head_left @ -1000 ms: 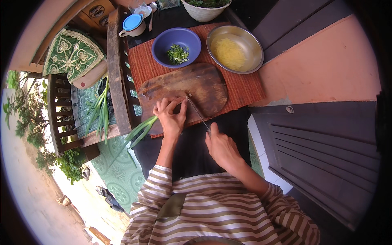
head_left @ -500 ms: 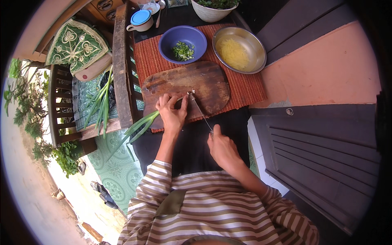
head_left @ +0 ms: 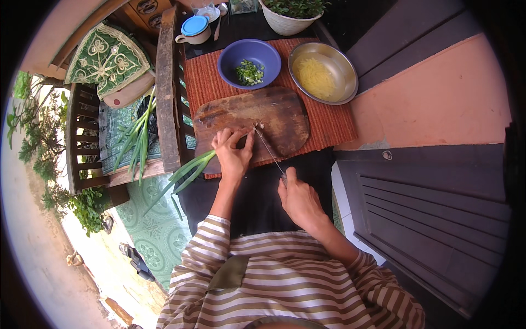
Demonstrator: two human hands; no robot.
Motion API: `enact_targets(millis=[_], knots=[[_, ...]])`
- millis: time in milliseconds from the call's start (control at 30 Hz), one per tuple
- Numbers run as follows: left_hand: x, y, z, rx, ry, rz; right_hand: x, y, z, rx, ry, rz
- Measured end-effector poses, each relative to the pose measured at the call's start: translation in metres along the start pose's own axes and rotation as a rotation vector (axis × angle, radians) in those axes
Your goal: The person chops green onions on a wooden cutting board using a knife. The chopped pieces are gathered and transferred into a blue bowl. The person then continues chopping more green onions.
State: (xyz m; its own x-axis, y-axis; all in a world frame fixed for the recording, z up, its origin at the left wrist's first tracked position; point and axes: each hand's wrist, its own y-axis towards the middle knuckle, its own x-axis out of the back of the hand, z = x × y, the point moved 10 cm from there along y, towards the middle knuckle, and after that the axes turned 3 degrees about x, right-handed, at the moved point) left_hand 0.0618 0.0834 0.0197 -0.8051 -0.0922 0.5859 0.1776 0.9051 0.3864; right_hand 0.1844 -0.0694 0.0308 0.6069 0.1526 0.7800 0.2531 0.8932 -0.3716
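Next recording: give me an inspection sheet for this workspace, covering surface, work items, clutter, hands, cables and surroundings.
Surface: wooden cutting board lying on a red woven mat.
Work items: green onion stalks pinned on the board, ends hanging off its left edge; knife blade at the stalks' cut end.
Clutter: blue bowl with chopped greens; metal bowl with yellow shreds; lidded cup; more onion stalks on the wooden bench at left.
Hands: left hand presses the stalks; right hand grips the knife handle.
Cables: nothing seen.
Surroundings: dark slatted panel; potted plant; green cushion.
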Motion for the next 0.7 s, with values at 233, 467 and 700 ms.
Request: enact_targets(millis=[233, 467, 700], knots=[[-0.002, -0.001, 0.004, 0.045, -0.056, 0.035, 0.000, 0.003, 0.001, 0.011, -0.011, 0.014], [0.000, 0.000, 0.000, 0.032, -0.029, 0.021, -0.008, 0.022, 0.001, -0.022, 0.010, 0.056], [0.004, 0.002, 0.000, 0.068, -0.024, 0.006, -0.014, 0.013, -0.001, -0.061, 0.037, 0.090]])
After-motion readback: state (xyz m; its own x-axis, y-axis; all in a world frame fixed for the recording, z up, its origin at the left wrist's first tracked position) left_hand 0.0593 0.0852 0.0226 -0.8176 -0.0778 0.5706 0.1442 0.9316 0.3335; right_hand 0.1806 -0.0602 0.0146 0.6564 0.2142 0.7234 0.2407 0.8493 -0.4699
